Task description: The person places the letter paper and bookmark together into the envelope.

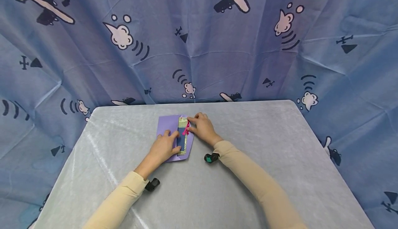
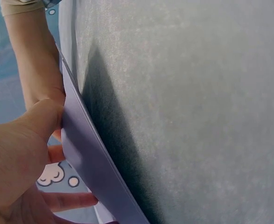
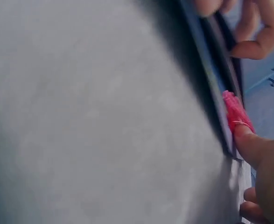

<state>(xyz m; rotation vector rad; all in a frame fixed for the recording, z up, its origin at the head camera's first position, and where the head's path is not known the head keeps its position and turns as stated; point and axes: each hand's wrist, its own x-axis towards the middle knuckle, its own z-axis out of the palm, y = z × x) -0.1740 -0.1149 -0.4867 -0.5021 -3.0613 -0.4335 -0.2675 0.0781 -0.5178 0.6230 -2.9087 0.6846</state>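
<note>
A purple envelope (image 1: 167, 123), with what looks like a flap at its right, is on the table. Over it is a narrow bookmark (image 1: 181, 135), blue with patterned yellow-green ends. A bright pink tassel (image 1: 186, 129) hangs at its upper right and also shows in the right wrist view (image 3: 237, 109). My left hand (image 1: 161, 148) rests on the envelope with fingers spread, index and thumb reaching the bookmark's left edge. My right hand (image 1: 202, 127) is at the upper right edge, its thumb on the tassel and its index finger by the bookmark's top; it seems to pinch there.
The grey cloth-covered table (image 1: 248, 135) spreads around both hands. Behind it hangs a blue curtain (image 1: 205, 59) printed with planes and clouds. A black camera mount is strapped at each wrist, near the tan sleeves (image 1: 248, 173).
</note>
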